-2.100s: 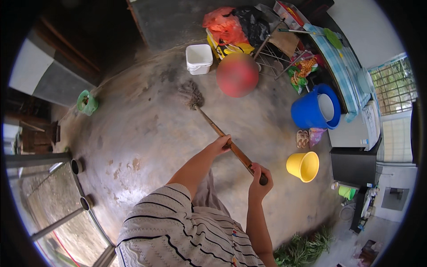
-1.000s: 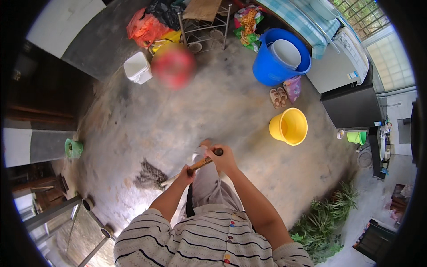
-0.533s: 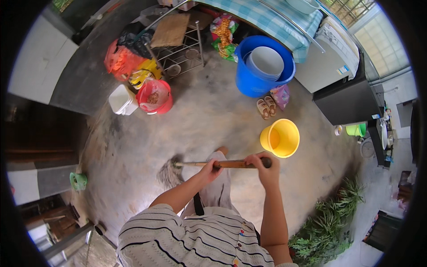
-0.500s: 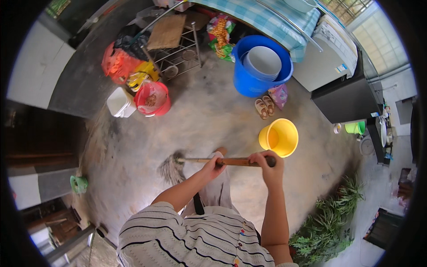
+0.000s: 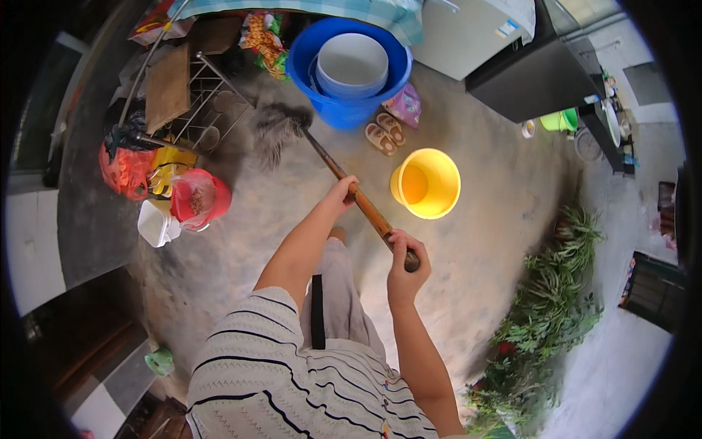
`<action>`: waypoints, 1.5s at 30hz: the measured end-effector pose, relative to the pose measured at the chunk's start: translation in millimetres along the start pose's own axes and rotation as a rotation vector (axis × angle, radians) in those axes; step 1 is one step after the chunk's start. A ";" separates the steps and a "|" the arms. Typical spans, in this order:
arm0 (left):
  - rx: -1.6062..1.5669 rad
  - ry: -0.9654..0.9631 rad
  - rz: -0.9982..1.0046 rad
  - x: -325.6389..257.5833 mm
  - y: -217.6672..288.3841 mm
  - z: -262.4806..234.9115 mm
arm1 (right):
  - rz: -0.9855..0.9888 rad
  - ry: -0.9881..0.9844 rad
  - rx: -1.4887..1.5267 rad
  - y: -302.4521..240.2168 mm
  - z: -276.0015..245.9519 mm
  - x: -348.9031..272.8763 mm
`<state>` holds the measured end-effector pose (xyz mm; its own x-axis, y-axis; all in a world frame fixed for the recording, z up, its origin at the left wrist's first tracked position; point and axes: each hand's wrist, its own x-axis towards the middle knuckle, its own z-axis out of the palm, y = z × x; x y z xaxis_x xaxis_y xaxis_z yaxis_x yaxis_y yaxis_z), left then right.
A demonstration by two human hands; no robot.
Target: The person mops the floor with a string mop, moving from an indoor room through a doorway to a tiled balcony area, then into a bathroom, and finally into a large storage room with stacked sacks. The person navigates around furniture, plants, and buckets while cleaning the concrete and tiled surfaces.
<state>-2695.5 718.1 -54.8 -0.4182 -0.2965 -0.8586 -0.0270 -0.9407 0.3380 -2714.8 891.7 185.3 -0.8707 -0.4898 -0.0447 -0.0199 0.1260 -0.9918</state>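
Wooden and brown, the broom handle (image 5: 358, 201) runs slantwise across the middle of the picture, from its top end at about four o'clock up to the dark bristle head (image 5: 276, 128) at about eleven o'clock. The bristles rest on the concrete floor (image 5: 248, 241), just beside the wire rack (image 5: 197, 110) and near the blue tub (image 5: 349, 69).

Both hands grip the handle. The left hand (image 5: 342, 193) is wrapped around the shaft partway along, fingers curled over it. The right hand (image 5: 402, 256) is closed in a fist around the top end, thumb side up.

At two o'clock from the hands stands a yellow bucket (image 5: 425, 183), open mouth up, close to the handle but not touching it. Above it, at twelve o'clock, a pair of sandals (image 5: 385, 133) lies beside the blue tub, which holds a pale basin (image 5: 352, 62). At nine o'clock sit a red bucket (image 5: 201, 199) lined with a plastic bag and a white container (image 5: 155, 223), touching each other. Green plants (image 5: 548, 322) fill the floor at four o'clock.
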 end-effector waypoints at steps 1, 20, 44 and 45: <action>0.026 0.003 -0.006 6.0 -3.0 1.1 | 0.021 0.029 0.019 11.5 -3.2 -2.7; 0.173 -0.058 -0.284 -104.8 -378.8 10.9 | 0.268 0.295 0.084 45.5 -344.5 -182.9; 0.456 -0.400 -0.485 -83.2 -617.4 423.6 | -0.151 0.688 0.007 58.4 -661.6 -127.0; 0.472 -0.417 -0.481 -63.7 -611.2 439.2 | -0.161 0.699 0.020 73.3 -666.4 -105.9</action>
<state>-3051.1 1384.2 -37.4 -0.5661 0.2988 -0.7683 -0.6344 -0.7530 0.1746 -2951.5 1527.7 197.0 -0.9689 0.1671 0.1827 -0.1714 0.0797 -0.9820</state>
